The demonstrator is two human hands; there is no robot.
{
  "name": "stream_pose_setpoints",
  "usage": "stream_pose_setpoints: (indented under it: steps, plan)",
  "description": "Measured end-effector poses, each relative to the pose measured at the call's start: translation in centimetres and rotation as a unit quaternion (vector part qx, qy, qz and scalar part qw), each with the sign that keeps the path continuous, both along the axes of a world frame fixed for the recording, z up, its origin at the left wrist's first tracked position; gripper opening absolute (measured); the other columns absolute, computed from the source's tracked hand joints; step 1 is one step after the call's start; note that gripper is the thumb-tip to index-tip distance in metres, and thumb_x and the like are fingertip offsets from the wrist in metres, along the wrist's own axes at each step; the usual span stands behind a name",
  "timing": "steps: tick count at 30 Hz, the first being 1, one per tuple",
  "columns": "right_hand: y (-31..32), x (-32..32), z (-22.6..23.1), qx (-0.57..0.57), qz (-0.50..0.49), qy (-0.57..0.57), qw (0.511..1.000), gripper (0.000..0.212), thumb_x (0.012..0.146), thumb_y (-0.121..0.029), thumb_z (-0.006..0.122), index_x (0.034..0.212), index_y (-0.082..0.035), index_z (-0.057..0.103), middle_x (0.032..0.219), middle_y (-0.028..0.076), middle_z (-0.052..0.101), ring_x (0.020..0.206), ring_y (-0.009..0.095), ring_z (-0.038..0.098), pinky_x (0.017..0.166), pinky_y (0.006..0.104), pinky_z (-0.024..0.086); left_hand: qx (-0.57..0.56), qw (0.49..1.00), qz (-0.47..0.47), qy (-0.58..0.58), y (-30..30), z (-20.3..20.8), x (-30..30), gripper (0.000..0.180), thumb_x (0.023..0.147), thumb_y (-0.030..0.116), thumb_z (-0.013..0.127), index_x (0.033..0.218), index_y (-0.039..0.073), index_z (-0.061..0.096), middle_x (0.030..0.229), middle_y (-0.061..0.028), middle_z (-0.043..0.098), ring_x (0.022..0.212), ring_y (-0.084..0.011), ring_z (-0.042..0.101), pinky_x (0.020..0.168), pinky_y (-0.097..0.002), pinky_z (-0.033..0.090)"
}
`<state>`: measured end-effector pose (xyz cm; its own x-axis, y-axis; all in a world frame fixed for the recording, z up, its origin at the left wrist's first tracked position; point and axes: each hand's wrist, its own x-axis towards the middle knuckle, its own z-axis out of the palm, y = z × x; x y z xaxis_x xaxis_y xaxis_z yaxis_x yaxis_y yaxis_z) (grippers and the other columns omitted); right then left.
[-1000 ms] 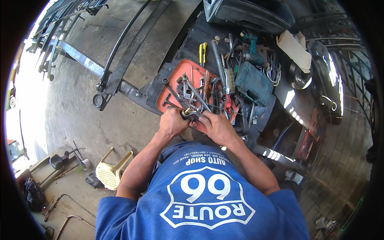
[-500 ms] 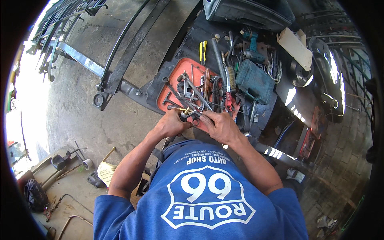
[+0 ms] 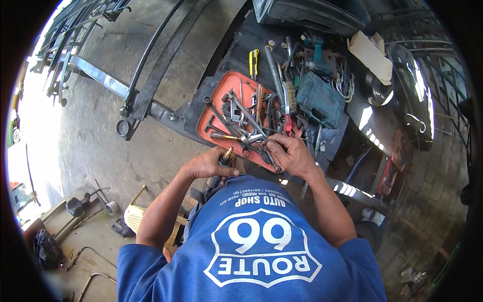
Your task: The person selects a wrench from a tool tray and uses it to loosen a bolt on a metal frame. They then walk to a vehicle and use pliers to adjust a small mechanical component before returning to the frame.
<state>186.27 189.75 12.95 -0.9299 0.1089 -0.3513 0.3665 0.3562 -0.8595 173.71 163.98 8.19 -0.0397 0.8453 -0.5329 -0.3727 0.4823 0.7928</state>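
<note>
My left hand (image 3: 207, 164) is closed around a dark, round-bodied tool (image 3: 224, 161) with a brass tip (image 3: 229, 152) pointing up; the fingers hide most of its body. At the near right edge of an orange tray (image 3: 205, 127), my right hand (image 3: 291, 157) has thumb and fingers pinched together. Metal tools run under its fingertips, among them a dark bar-like tool (image 3: 272, 160), and what it grips is unclear. In the tray lie a heap of hand tools, including a screwdriver (image 3: 224, 136) and a long-handled metal tool (image 3: 245, 109).
Beyond the tray are a yellow utility knife (image 3: 254, 63), a red-handled wire brush (image 3: 288, 123), a teal case (image 3: 320, 100) and a teal power drill (image 3: 317, 58). A cardboard box (image 3: 371, 58) stands at right. Long metal bars (image 3: 168, 63) extend at far left.
My hands have moved apart. The right has left the brass-tipped tool and shifted right to the tray's edge; the left has drawn slightly nearer, with the brass tip now upright.
</note>
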Motion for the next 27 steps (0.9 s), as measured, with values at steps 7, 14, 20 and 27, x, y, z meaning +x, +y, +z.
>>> stream_pose_setpoints:
  steps: [7, 14, 20, 27]
  plan:
    - [0.4, -2.4, 2.1, -0.041, 0.155, -0.099, 0.982, 0.033, 0.102, -0.033, 0.067, 0.116, -0.004, 0.075, 0.086, 0.014, 0.076, 0.08, 0.019, 0.073, 0.073, 0.0347, 0.054, 0.055, 0.989, -0.007, -0.137, 1.2, 0.2, -0.3, 0.03, 0.085, 0.017, 0.084, 0.089, 0.0, 0.06, 0.07, -0.0064, 0.063, 0.059, -0.0161, 0.066, 0.052, -0.0282, 0.053]
    - [0.1, -2.3, 0.3, -0.013, 0.14, -0.082, 0.987, 0.034, 0.103, -0.035, 0.065, 0.116, -0.005, 0.074, 0.092, 0.019, 0.076, 0.087, 0.032, 0.075, 0.077, 0.0415, 0.055, 0.054, 0.979, 0.086, -0.179, 1.9, -1.5, 0.6, 0.032, 0.086, 0.021, 0.083, 0.094, 0.001, 0.06, 0.067, -0.0051, 0.061, 0.055, -0.015, 0.062, 0.051, -0.0301, 0.052]
    - [0.3, 0.3, -2.2, 0.088, 0.097, -0.113, 0.985, 0.032, 0.104, -0.031, 0.061, 0.116, -0.004, 0.074, 0.097, 0.024, 0.074, 0.092, 0.043, 0.072, 0.082, 0.0478, 0.055, -0.044, 0.983, 0.172, 0.037, 3.6, -2.8, 3.9, 0.043, 0.086, 0.03, 0.083, 0.111, -0.001, 0.067, 0.075, -0.0019, 0.062, 0.072, -0.0117, 0.059, 0.068, -0.0321, 0.049]
    - [-0.2, 3.2, -2.6, 0.06, 0.03, -0.11, 0.992, 0.034, 0.105, -0.033, 0.059, 0.117, -0.003, 0.072, 0.093, 0.023, 0.073, 0.086, 0.042, 0.071, 0.079, 0.0472, 0.054, -0.144, 0.97, 0.008, 0.193, 3.6, -2.9, 4.8, 0.044, 0.084, 0.03, 0.083, 0.115, 0.001, 0.07, 0.085, -0.0086, 0.069, 0.074, -0.018, 0.064, 0.072, -0.0353, 0.052]
